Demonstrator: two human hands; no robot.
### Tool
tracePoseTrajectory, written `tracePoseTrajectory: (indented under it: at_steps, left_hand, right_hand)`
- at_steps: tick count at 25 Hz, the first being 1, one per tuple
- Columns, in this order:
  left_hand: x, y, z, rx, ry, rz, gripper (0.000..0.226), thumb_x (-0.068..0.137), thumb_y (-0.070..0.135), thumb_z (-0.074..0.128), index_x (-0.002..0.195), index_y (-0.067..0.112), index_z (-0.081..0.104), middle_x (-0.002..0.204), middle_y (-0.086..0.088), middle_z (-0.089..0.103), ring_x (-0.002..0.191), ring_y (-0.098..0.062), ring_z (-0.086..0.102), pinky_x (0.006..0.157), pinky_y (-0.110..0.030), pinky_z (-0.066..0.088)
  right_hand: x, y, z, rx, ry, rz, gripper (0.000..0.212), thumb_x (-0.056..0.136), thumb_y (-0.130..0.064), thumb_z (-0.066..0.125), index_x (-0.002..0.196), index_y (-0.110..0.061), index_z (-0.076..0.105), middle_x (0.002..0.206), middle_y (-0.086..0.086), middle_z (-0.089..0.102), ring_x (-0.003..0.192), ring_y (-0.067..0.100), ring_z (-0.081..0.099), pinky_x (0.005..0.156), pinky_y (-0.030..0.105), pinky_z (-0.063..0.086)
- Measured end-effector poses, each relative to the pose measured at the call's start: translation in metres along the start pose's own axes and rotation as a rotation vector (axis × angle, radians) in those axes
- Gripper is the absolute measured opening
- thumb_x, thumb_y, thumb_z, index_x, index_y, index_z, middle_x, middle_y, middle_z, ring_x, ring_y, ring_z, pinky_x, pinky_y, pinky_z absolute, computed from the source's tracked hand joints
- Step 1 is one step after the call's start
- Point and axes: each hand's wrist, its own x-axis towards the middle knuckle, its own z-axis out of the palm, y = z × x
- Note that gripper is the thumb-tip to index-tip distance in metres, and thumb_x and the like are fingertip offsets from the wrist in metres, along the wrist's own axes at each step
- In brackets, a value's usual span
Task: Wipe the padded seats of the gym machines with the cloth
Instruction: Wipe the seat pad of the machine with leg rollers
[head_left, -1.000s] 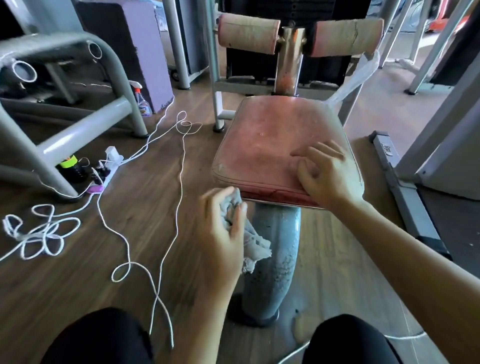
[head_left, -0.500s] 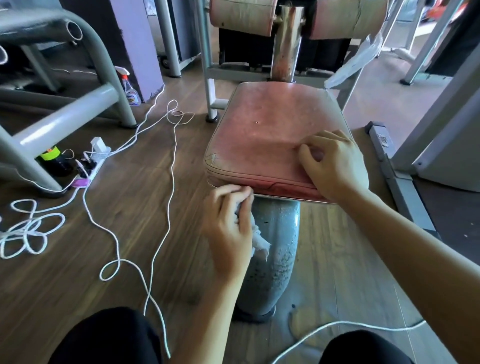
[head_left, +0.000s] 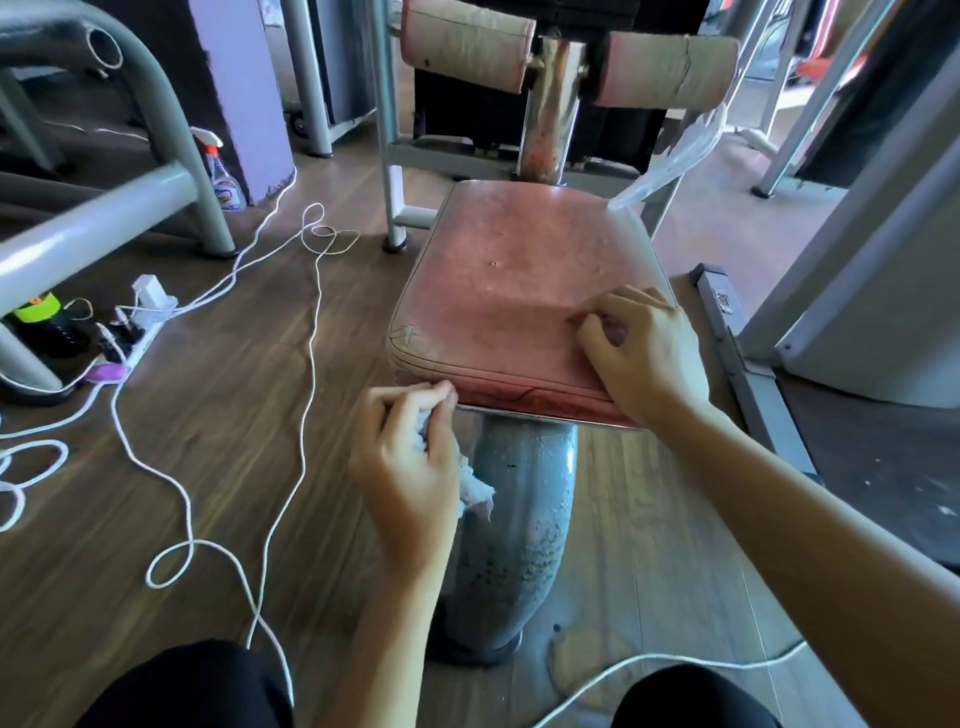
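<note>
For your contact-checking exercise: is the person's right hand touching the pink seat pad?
Touching. The head view shows the right hand resting on the seat pad, curled fingers against its near right corner.

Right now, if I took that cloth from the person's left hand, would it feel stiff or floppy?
Probably floppy: the cloth is bunched inside the left hand, and its loose end droops below the fingers. It is likely light, since the whole wad fits in one hand. It should not roll or slip, as its frayed, fuzzy edge looks soft.
</note>
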Motion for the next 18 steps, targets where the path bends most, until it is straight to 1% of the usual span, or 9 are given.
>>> tracePoseTrajectory:
  at_steps: [2, 5, 6, 9, 10, 13, 15, 16, 18]
  left_hand:
    - [-0.002, 0.006, 0.002, -0.019, -0.019, -0.008, 0.003, 0.089, 0.004, 0.074, 0.088, 0.006, 0.076, 0.090, 0.000, 0.062, 0.078, -0.021, 0.067, 0.075, -0.033, 0.054]
    - [-0.003, 0.011, 0.000, -0.004, -0.097, 0.100, 0.005, 0.089, 0.005, 0.073, 0.089, 0.007, 0.077, 0.090, -0.001, 0.064, 0.079, -0.018, 0.068, 0.074, -0.034, 0.054]
    - [0.001, 0.007, -0.002, 0.011, -0.088, 0.102, 0.005, 0.088, 0.004, 0.074, 0.089, 0.007, 0.077, 0.089, -0.002, 0.064, 0.080, -0.018, 0.067, 0.074, -0.034, 0.054]
    - [0.001, 0.007, 0.002, 0.030, -0.019, 0.010, 0.006, 0.087, 0.003, 0.075, 0.088, 0.009, 0.077, 0.088, -0.001, 0.064, 0.079, -0.018, 0.066, 0.072, -0.035, 0.053]
    - [-0.002, 0.013, 0.005, 0.036, -0.021, 0.023, 0.006, 0.088, 0.004, 0.075, 0.087, 0.009, 0.077, 0.087, -0.001, 0.065, 0.078, -0.018, 0.067, 0.071, -0.034, 0.053]
    - [-0.012, 0.027, 0.016, 0.038, -0.119, 0.176, 0.009, 0.088, 0.006, 0.074, 0.083, 0.012, 0.077, 0.086, 0.001, 0.068, 0.078, -0.019, 0.068, 0.069, -0.036, 0.053]
    - [-0.009, 0.023, 0.016, 0.049, -0.159, 0.226, 0.010, 0.090, 0.009, 0.073, 0.082, 0.014, 0.078, 0.085, 0.002, 0.068, 0.077, -0.019, 0.068, 0.066, -0.038, 0.054]
    - [-0.007, 0.019, 0.013, 0.060, -0.147, 0.218, 0.011, 0.091, 0.012, 0.073, 0.082, 0.014, 0.078, 0.085, 0.003, 0.069, 0.076, -0.018, 0.068, 0.064, -0.036, 0.054]
    - [-0.005, 0.016, 0.009, 0.064, -0.074, 0.142, 0.011, 0.092, 0.014, 0.072, 0.083, 0.013, 0.078, 0.086, 0.002, 0.069, 0.073, -0.016, 0.068, 0.062, -0.033, 0.053]
  right_hand:
    - [0.000, -0.002, 0.001, -0.021, -0.007, 0.011, 0.029, 0.086, -0.038, 0.046, 0.086, -0.029, 0.074, 0.096, -0.016, 0.070, 0.093, 0.015, 0.057, 0.087, 0.041, 0.051]
    - [0.003, -0.002, 0.001, -0.047, -0.024, 0.024, 0.028, 0.086, -0.039, 0.046, 0.086, -0.030, 0.073, 0.095, -0.016, 0.069, 0.095, 0.014, 0.057, 0.088, 0.040, 0.050]
    - [0.002, -0.001, 0.000, -0.047, -0.028, 0.025, 0.028, 0.086, -0.039, 0.046, 0.087, -0.030, 0.073, 0.095, -0.017, 0.069, 0.095, 0.014, 0.057, 0.088, 0.040, 0.050]
    - [0.003, -0.002, 0.001, -0.071, -0.028, 0.043, 0.029, 0.086, -0.041, 0.045, 0.087, -0.029, 0.072, 0.095, -0.015, 0.068, 0.094, 0.016, 0.056, 0.088, 0.039, 0.050]
    - [0.003, -0.004, 0.002, -0.087, -0.030, 0.051, 0.029, 0.086, -0.041, 0.045, 0.087, -0.028, 0.071, 0.095, -0.014, 0.068, 0.094, 0.016, 0.057, 0.088, 0.039, 0.050]
    - [0.003, -0.006, 0.002, -0.111, -0.036, 0.061, 0.028, 0.086, -0.040, 0.046, 0.087, -0.028, 0.071, 0.096, -0.014, 0.068, 0.096, 0.016, 0.057, 0.088, 0.037, 0.049]
    - [0.002, -0.004, 0.000, -0.095, -0.027, 0.062, 0.026, 0.086, -0.038, 0.048, 0.087, -0.028, 0.071, 0.096, -0.014, 0.068, 0.096, 0.015, 0.057, 0.085, 0.035, 0.050]
    - [0.001, -0.003, 0.000, -0.079, -0.026, 0.070, 0.026, 0.086, -0.038, 0.048, 0.087, -0.029, 0.072, 0.095, -0.014, 0.068, 0.096, 0.014, 0.057, 0.084, 0.035, 0.050]
    - [0.000, -0.003, -0.001, -0.057, -0.019, 0.097, 0.028, 0.085, -0.039, 0.046, 0.087, -0.029, 0.071, 0.095, -0.015, 0.068, 0.096, 0.013, 0.058, 0.082, 0.034, 0.051]
